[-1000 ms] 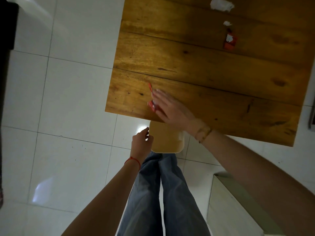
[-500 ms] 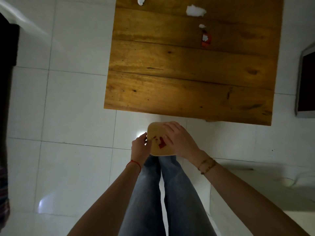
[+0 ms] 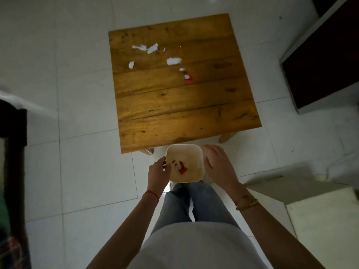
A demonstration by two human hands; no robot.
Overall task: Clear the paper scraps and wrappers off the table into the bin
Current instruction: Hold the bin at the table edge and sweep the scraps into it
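Observation:
A cream square bin (image 3: pixel 194 152) is held below the wooden table's near edge (image 3: pixel 186 141). My left hand (image 3: pixel 158 171) grips the bin's left rim. My right hand (image 3: pixel 217 162) is beside the right rim, fingers apart, holding nothing. Red wrapper bits (image 3: pixel 181 167) lie inside the bin. On the far half of the table lie several white paper scraps, such as a torn strip (image 3: pixel 147 48), a small scrap (image 3: pixel 131 64) and a larger scrap (image 3: pixel 173 61). A red and white wrapper (image 3: pixel 188 78) and a thin red sliver (image 3: pixel 163 51) lie there too.
White tiled floor surrounds the table. A dark framed panel (image 3: pixel 320 61) stands at the right. A pale low box (image 3: pixel 318 208) sits on the floor at my right. Dark furniture (image 3: pixel 11 171) lines the left edge. My legs (image 3: pixel 194 202) are under the bin.
My right hand swept a red wrapper off the near table edge and let it fall in the bin, then drew aside to the right rim. The view has pulled back, showing the whole table.

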